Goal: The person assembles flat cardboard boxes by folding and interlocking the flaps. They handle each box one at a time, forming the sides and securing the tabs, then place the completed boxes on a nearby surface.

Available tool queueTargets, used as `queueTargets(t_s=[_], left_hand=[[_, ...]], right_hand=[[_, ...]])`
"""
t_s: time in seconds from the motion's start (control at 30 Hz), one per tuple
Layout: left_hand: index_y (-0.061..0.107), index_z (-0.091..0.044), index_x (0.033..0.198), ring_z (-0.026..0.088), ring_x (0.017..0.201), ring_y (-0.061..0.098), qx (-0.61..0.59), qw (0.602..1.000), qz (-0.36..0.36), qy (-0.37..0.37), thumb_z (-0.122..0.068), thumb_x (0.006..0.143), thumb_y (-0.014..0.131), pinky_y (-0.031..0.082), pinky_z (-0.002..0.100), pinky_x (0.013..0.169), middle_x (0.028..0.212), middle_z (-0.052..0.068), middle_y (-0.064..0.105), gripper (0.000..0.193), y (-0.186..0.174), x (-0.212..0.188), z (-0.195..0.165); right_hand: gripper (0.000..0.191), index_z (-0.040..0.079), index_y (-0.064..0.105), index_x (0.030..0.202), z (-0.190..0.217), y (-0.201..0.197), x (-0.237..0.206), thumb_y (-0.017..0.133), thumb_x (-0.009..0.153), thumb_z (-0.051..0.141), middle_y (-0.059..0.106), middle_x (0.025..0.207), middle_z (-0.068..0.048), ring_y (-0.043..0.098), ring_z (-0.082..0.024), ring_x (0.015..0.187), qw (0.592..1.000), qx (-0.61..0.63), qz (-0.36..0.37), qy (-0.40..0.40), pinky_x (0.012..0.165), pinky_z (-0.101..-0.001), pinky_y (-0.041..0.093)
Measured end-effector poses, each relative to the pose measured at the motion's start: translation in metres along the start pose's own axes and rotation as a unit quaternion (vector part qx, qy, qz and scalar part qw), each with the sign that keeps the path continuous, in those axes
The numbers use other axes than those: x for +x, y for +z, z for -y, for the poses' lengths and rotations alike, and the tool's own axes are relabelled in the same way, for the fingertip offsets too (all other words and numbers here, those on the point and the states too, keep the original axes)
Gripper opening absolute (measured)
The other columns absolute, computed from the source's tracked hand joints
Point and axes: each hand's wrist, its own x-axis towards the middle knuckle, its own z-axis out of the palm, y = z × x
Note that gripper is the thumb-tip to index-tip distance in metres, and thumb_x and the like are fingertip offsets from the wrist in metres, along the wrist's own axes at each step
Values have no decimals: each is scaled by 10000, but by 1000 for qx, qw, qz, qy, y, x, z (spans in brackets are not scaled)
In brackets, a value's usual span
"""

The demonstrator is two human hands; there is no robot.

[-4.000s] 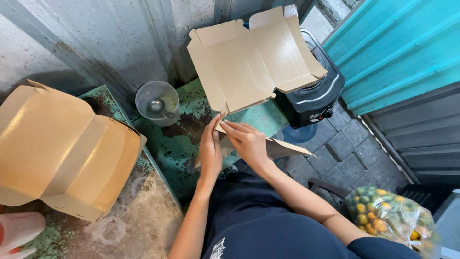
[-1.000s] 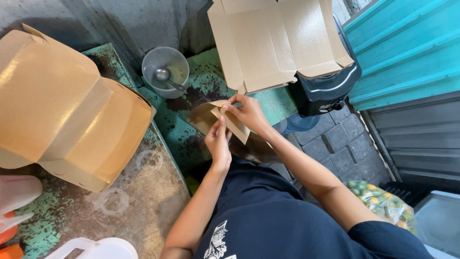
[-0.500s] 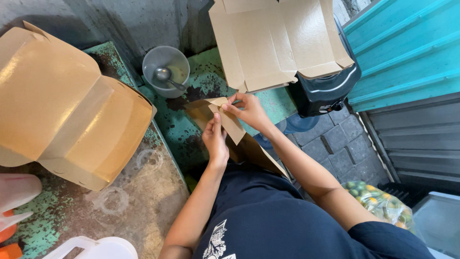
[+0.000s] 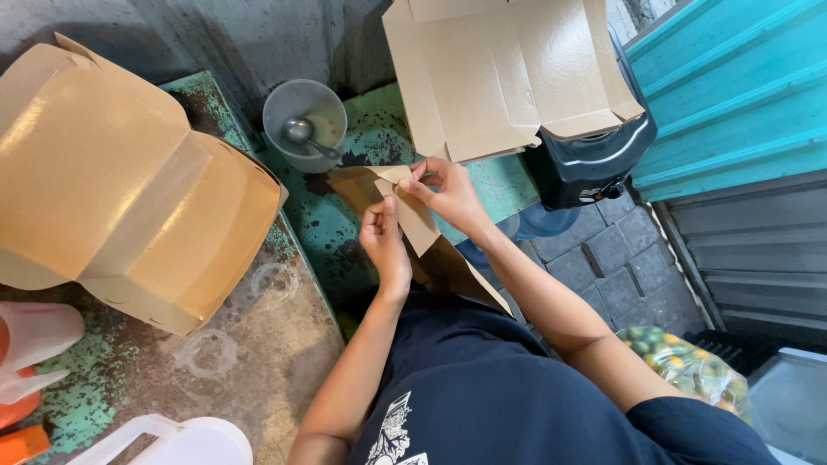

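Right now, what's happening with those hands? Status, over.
Left hand and right hand both pinching a flat brown cardboard piece, mid-fold. Plastic cup with spoon just beyond, not touching.

From my remote view, the flat brown cardboard blank (image 4: 422, 228) is partly covered by my left hand (image 4: 385, 241) and right hand (image 4: 448, 191), so I cannot see its fold lines beneath the fingers. The large open carton (image 4: 508, 73) is cut off by the top edge. The bag of small fruit (image 4: 689, 366) is half hidden behind my right arm.
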Motion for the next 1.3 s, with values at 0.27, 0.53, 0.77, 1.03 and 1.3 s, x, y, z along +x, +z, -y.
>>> queueTargets(t_s=[0.27, 0.53, 0.77, 1.03, 1.3], left_hand=[[624, -58, 943, -6, 695, 480, 13, 1000, 7, 16, -215, 1038, 654, 362, 182, 636, 809, -64, 640, 186, 1, 2, -5], [602, -63, 939, -7, 597, 339, 10, 999, 45, 13, -183, 1058, 668, 237, 213, 538, 699, -90, 539, 181, 2, 2, -6], [525, -104, 1012, 3, 647, 452, -36, 998, 54, -12, -201, 1050, 657, 353, 204, 576, 779, -19, 660, 168, 3, 3, -10], [533, -82, 1043, 70, 824, 649, 37, 998, 54, 11, -229, 1037, 669, 523, 243, 713, 941, 69, 755, 200, 2, 4, -16], [491, -119, 1121, 56, 839, 657, 41, 997, 64, 5, -248, 1020, 656, 523, 219, 714, 962, 64, 762, 232, 3, 8, -19]], right_hand=[[251, -32, 673, 889, -5, 3, 1, 832, 864, 161, 731, 1061, -113, 746, -166, 961, 1000, 2, 4, -11, 824, -302, 589], [228, -18, 711, 861, -7, -1, 1, 854, 828, 157, 713, 1084, -122, 688, -167, 1057, 999, 33, -2, -2, 899, -319, 586], [187, -4, 750, 924, 3, 2, -3, 825, 870, 159, 696, 1204, -127, 690, -142, 1062, 997, 72, 30, -5, 917, -264, 552], [218, -23, 734, 944, 7, -8, 7, 801, 903, 181, 726, 1194, -109, 691, -127, 994, 987, 140, 52, 60, 895, -269, 559], [155, 5, 728, 906, 19, 4, -10, 808, 874, 134, 716, 1234, -105, 719, -169, 1067, 999, -18, -31, -29, 900, -356, 631]])
